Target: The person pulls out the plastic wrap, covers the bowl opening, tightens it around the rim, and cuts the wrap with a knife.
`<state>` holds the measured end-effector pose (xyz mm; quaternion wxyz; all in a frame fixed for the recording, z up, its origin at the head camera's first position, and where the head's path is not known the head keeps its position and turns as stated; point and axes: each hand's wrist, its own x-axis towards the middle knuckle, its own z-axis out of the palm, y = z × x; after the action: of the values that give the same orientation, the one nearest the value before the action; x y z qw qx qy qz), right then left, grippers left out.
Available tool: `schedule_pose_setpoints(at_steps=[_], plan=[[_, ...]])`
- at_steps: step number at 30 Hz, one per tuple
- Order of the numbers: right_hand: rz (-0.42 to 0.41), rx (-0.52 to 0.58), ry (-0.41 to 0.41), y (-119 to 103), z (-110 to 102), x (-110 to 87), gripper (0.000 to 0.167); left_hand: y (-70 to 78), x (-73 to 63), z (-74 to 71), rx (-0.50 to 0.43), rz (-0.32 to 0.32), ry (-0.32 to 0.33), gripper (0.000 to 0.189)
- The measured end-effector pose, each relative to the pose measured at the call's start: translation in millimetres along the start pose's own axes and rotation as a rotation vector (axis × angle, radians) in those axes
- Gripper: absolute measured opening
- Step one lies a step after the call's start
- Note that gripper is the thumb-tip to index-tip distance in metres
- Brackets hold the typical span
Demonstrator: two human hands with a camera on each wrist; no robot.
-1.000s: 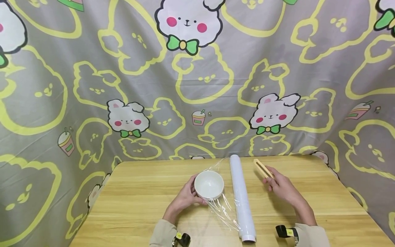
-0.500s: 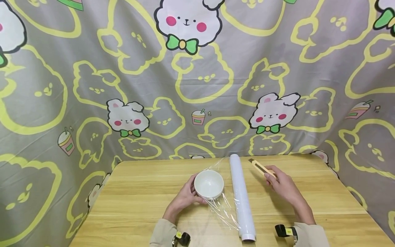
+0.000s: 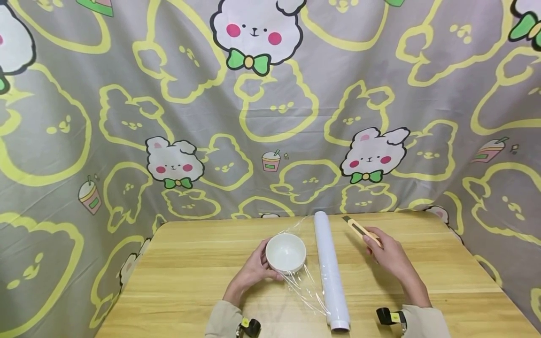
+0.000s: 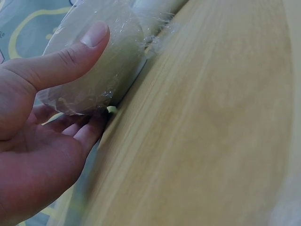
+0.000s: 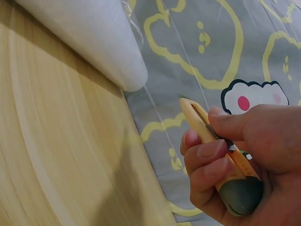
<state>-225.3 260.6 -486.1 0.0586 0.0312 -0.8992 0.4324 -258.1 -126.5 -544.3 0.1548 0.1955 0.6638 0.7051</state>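
My left hand [image 3: 252,270] grips a small white bowl [image 3: 286,253] by its left side. Clear cling film [image 3: 304,288] lies over the bowl and stretches right to its roll [image 3: 331,272]. In the left wrist view, the thumb lies along the film-covered bowl [image 4: 120,70] and the fingers reach beneath it. Right of the roll, my right hand [image 3: 390,256] holds a yellow utility knife [image 3: 358,228], its dark blade tip pointing up and left. The right wrist view shows fingers wrapped round the knife [image 5: 241,188] and the thumb at its slider.
The roll stands lengthwise on the wooden table [image 3: 181,281] between the two hands. Behind the table hangs a grey curtain [image 3: 296,188] printed with rabbits. Each wrist carries a small black camera, the right one [image 3: 386,316] near the table's front.
The knife's dark blade tip has come out of the handle, and the right thumb has shifted along it. The knife has moved slightly left. The left hand and bowl stay put.
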Motion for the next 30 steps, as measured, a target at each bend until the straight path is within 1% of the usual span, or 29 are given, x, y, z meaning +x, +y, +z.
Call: schedule_pose_setpoints(at_steps=[2,5,8,10,11,13,15,17,18,20,23,26,28,30], plan=[[-0.001,0.03,0.003,-1,1,-0.9,0.046,1.3,0.6,0.7,0.0,0.002,-0.008,0.115],[-0.002,0.127,-0.012,-6,3,-1.0,0.046,3.8,-0.3,-0.2,0.016,0.001,-0.025,0.122],[-0.012,0.241,-0.065,-13,7,0.8,0.047,8.5,-4.5,-4.6,0.052,-0.002,-0.063,0.132],[-0.017,0.325,-0.111,-18,10,2.4,0.048,14.4,-7.6,-8.1,0.087,-0.002,-0.069,0.134],[-0.016,0.363,-0.131,-20,11,2.9,0.047,18.7,-9.0,-9.2,0.115,-0.001,-0.059,0.132],[0.0,0.419,-0.157,-24,13,3.5,0.046,29.9,-10.5,-9.3,0.174,0.007,-0.015,0.121],[0.022,0.461,-0.171,-29,15,4.5,0.045,43.6,-8.8,-5.9,0.244,0.023,0.056,0.103],[0.036,0.461,-0.17,-35,19,7.5,0.044,57.2,-5.6,-0.7,0.308,0.045,0.126,0.085],[0.041,0.458,-0.166,-38,21,9.2,0.044,64.1,-2.2,3.2,0.335,0.065,0.15,0.076],[0.055,0.436,-0.14,-46,25,13.5,0.042,75.8,8.7,11.4,0.381,0.108,0.177,0.062],[0.077,0.398,-0.092,-60,32,21.3,0.043,90.5,29.8,24.0,0.436,0.15,0.187,0.049],[0.09,0.358,-0.052,-73,42,31.4,0.045,101.1,49.8,33.0,0.496,0.139,0.191,0.044],[0.084,0.331,-0.036,-80,51,38.6,0.048,106.9,61.4,36.8,0.524,0.108,0.211,0.041],[0.073,0.285,-0.031,-87,61,45.0,0.053,111.5,71.7,39.5,0.532,0.063,0.241,0.039]])
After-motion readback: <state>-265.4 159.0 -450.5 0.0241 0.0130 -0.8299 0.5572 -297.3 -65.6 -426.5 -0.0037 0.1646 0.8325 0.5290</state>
